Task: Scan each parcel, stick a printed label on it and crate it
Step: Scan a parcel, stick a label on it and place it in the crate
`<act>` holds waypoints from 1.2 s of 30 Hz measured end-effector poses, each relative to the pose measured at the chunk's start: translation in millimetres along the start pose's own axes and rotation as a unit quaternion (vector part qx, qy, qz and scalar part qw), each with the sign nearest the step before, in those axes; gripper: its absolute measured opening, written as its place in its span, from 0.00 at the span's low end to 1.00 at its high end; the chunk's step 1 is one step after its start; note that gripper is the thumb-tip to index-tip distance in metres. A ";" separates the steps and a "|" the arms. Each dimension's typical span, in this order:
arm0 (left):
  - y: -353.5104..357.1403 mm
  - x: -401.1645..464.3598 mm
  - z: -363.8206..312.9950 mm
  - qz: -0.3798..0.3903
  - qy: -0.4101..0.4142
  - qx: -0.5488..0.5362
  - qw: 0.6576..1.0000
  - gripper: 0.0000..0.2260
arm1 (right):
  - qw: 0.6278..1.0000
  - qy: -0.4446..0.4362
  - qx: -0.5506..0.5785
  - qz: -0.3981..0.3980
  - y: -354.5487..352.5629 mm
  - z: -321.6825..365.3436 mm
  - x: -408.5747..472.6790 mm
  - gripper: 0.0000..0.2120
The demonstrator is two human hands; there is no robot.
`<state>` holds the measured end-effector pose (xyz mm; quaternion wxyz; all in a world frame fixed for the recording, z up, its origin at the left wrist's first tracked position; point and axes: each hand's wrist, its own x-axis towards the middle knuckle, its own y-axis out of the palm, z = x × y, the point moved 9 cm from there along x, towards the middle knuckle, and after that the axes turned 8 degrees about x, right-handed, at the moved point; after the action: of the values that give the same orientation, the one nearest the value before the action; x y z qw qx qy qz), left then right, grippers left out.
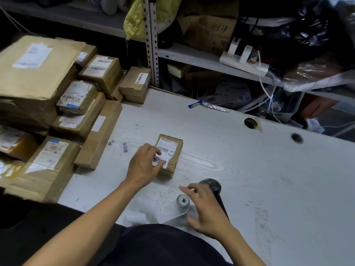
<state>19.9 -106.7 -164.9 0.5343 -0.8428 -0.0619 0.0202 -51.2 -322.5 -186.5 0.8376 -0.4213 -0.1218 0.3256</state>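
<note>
Your left hand [143, 166] is pressing a white label [160, 162] onto the near end of the parcel [169, 156], fingers spread flat over it rather than gripping. So for this parcel the sticking step looks nearly finished; crating it is still to come, and no crate shows in view. Whether it has been scanned the picture cannot tell you.

The parcel is a small brown carton lying flat on the table [249, 179], its top carrying a printed shipping slip with a barcode at the far end. The carton's near corner looks a little crushed, so press evenly.

Your right hand [205, 208] hovers just nearer you than the parcel, fingers loosely open and holding nothing. It is blurred, over the label roll [183, 201], with the dark scanner [212, 187] lying right beside it.

A second label [124, 148] sits on the table just left of the parcel, unused. Further left of the parcel stands a pile of boxes [57, 104], most already bearing slips; judging by that pile, much of the job is left.
</note>
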 end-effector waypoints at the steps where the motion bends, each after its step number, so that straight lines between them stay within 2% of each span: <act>1: 1.7 -0.9 -7.3 0.001 0.034 0.002 0.999 0.08 | 0.997 0.010 -0.001 0.076 17.1 -1.9 3.4 0.36; 2: 3.2 -1.9 -13.4 0.007 0.057 0.001 0.998 0.05 | 0.993 0.018 0.010 0.117 28.6 -2.6 6.6 0.35; 3: 4.2 -2.5 -16.5 0.014 0.067 0.003 0.998 0.03 | 0.991 0.027 0.042 0.123 34.1 -3.7 11.2 0.32; 6: 2.2 -0.8 -15.5 0.015 0.061 -0.020 0.998 0.04 | 0.983 0.077 0.161 0.040 22.9 -8.7 27.5 0.19; 8: 3.3 1.5 -9.1 0.031 0.045 -0.045 0.998 0.05 | 0.968 0.114 0.225 -0.015 9.5 -13.6 38.3 0.14; 11: 3.4 5.5 -3.1 0.075 0.026 -0.060 0.995 0.04 | 0.912 0.173 0.370 -0.043 -6.4 -9.4 55.6 0.08; 13: -0.4 9.4 -1.7 0.109 -0.005 -0.118 0.987 0.06 | 0.870 0.199 0.446 -0.062 -17.9 -2.8 67.2 0.06; 15: -10.1 11.5 1.7 0.111 -0.066 -0.229 0.965 0.08 | 0.849 0.219 0.473 -0.085 -30.4 2.1 79.3 0.07; 16: -19.3 12.6 2.8 0.089 -0.081 -0.263 0.957 0.07 | 0.844 0.228 0.477 -0.091 -35.0 4.1 85.6 0.09; 18: -44.8 12.1 -2.9 0.018 -0.044 -0.247 0.968 0.02 | 0.831 0.245 0.491 -0.090 -39.0 8.5 96.8 0.13; 19: -55.3 9.0 -11.5 -0.003 -0.002 -0.234 0.972 0.04 | 0.821 0.253 0.504 -0.087 -38.6 10.5 101.2 0.14; 22: -58.7 -3.9 -33.2 0.024 0.088 -0.220 0.971 0.15 | 0.795 0.264 0.539 -0.086 -33.3 15.2 111.2 0.19; 24: -54.3 -8.4 -35.1 0.034 0.094 -0.208 0.973 0.20 | 0.777 0.270 0.560 -0.100 -30.5 16.9 115.5 0.25; 26: -54.1 -7.5 -28.2 0.013 0.066 -0.220 0.973 0.19 | 0.755 0.263 0.591 -0.112 -28.4 16.8 118.5 0.29; 28: -57.0 -6.2 -17.7 -0.016 0.020 -0.261 0.965 0.16 | 0.728 0.244 0.631 -0.114 -27.6 16.7 120.3 0.26; 30: -60.5 -4.9 -9.0 -0.043 -0.010 -0.276 0.960 0.12 | 0.701 0.216 0.672 -0.101 -27.6 18.3 122.0 0.19; 33: -58.1 -5.2 -1.0 -0.031 -0.044 -0.318 0.947 0.11 | 0.725 0.185 0.656 -0.097 -31.2 19.3 124.2 0.09; 36: -50.9 -5.7 5.0 -0.011 -0.083 -0.379 0.922 0.10 | 0.752 0.184 0.626 -0.099 -32.7 19.9 124.0 0.08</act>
<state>9.5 -81.5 -121.2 0.1680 -0.9768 -0.1184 0.0594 47.7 -243.9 -157.3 0.9477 0.1597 0.2244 0.1611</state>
